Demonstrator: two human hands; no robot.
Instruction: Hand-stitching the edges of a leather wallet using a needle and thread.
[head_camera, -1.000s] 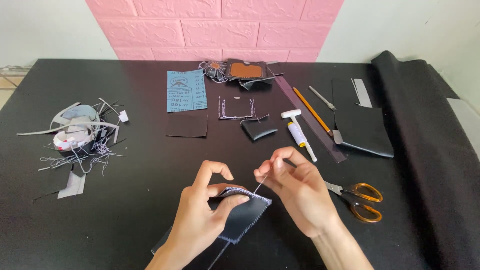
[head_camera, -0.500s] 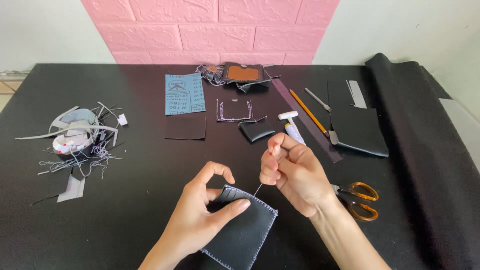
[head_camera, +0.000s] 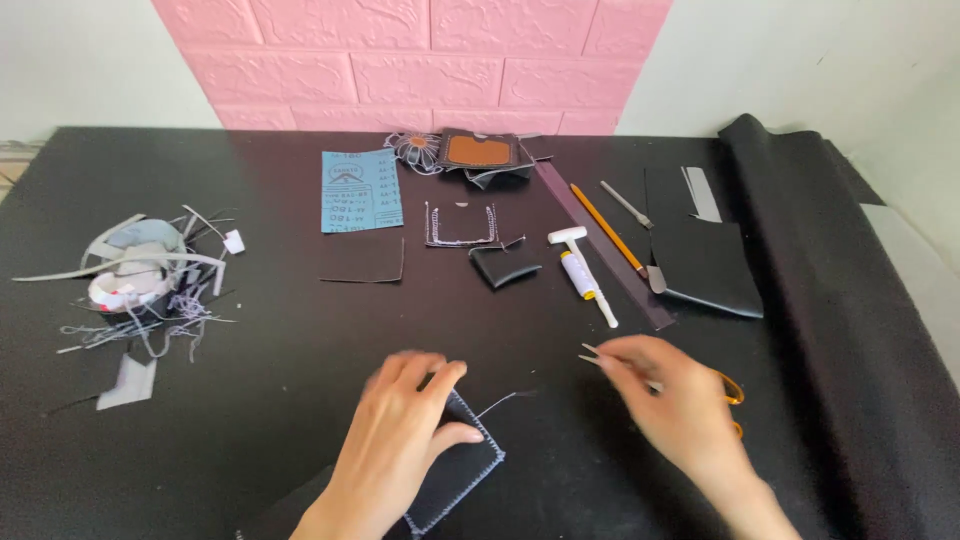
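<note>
My left hand (head_camera: 400, 445) rests near the front edge of the table on a black leather piece (head_camera: 460, 470) edged with white stitching, holding it down with the thumb across it. A thin thread (head_camera: 503, 400) trails from the piece toward the right. About a hand's width to the right, my right hand (head_camera: 675, 410) is blurred. Its fingertips pinch a thin pale needle (head_camera: 590, 352) that points left. The right hand partly covers orange-handled scissors (head_camera: 735, 392).
Behind the hands lie a white glue tube (head_camera: 585, 276), a small folded black piece (head_camera: 503, 266), a stitched scrap (head_camera: 460, 228), blue sandpaper (head_camera: 362, 190), a pencil (head_camera: 605, 226) and black leather sheets (head_camera: 705, 255). A scrap pile (head_camera: 140, 285) sits left. A rolled black mat (head_camera: 840, 260) lines the right.
My right hand has dropped from above the leather piece and moved out to the right with the needle. My left hand has laid the piece flat on the table.
</note>
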